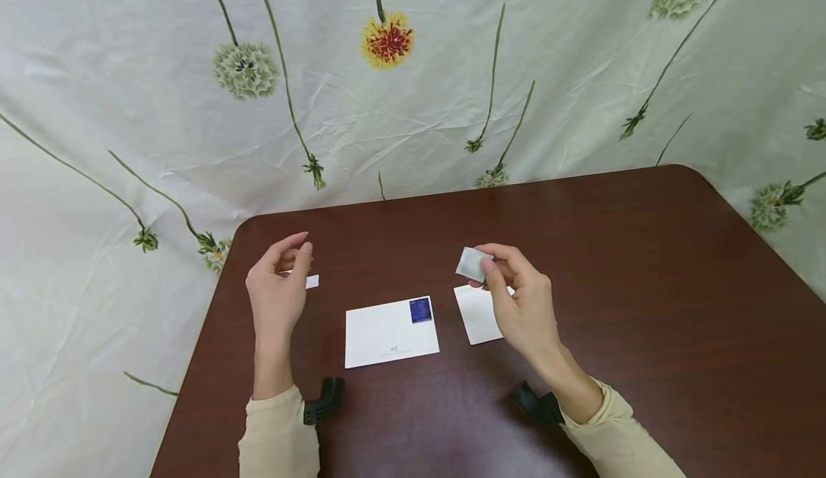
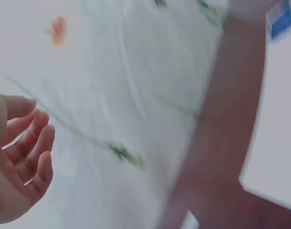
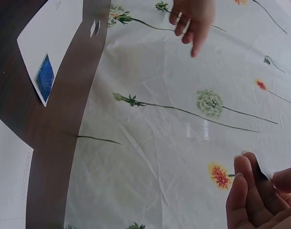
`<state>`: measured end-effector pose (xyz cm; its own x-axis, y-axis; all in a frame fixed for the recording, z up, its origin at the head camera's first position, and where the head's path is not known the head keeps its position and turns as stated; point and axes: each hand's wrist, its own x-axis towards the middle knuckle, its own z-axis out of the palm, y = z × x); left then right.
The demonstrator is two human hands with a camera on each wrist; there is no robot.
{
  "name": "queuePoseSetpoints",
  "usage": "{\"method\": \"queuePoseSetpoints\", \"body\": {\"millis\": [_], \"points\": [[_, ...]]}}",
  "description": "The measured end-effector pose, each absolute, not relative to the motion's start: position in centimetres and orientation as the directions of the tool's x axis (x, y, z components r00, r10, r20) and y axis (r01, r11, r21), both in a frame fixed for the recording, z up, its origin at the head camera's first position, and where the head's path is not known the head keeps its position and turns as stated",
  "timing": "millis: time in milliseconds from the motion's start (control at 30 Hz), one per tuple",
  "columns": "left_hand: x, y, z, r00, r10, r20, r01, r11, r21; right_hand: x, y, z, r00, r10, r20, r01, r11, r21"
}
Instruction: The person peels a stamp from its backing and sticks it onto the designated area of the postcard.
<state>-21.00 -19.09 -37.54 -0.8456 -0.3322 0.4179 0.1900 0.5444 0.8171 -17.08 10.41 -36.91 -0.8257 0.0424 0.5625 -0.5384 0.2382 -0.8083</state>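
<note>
My right hand (image 1: 519,302) pinches a small pale square of paper (image 1: 470,264) between thumb and fingers, raised above the table. In the right wrist view the paper square (image 3: 261,171) is seen nearly edge-on, with a dark side. Below that hand lies a white card (image 1: 479,320), partly covered by it. Left of this card is another white card (image 1: 387,338) with a dark blue stamp (image 1: 420,310) in its upper right corner. My left hand (image 1: 279,288) hovers with loosely bent fingers and holds nothing. A small white piece (image 1: 312,281) lies behind it, partly hidden.
The dark red-brown table (image 1: 632,270) has a rounded far edge. Behind and to the left hangs a pale flowered cloth (image 1: 426,105). Black wrist mounts (image 1: 325,400) sit at both sleeves, low over the table.
</note>
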Motion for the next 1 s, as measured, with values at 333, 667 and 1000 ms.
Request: {"method": "queuePoseSetpoints", "body": {"millis": [333, 667, 1000], "points": [[-16.9, -10.2, -34.8, -0.843, 0.059, 0.535, 0.526, 0.299, 0.796, -17.0, 10.1, -37.0, -0.783, 0.03, 0.621, -0.594, 0.261, -0.761], [-15.7, -6.1, -35.9, -0.921, 0.212, 0.326, 0.377, 0.283, 0.882, -16.9, 9.7, -37.3, -0.687, -0.032, 0.726, -0.683, 0.367, -0.631], [-16.2, -6.3, -35.9, -0.954, 0.124, 0.272, 0.292, 0.188, 0.938, -16.8, 8.8, -37.7, -0.575, -0.144, 0.805, -0.794, 0.336, -0.507]]}}
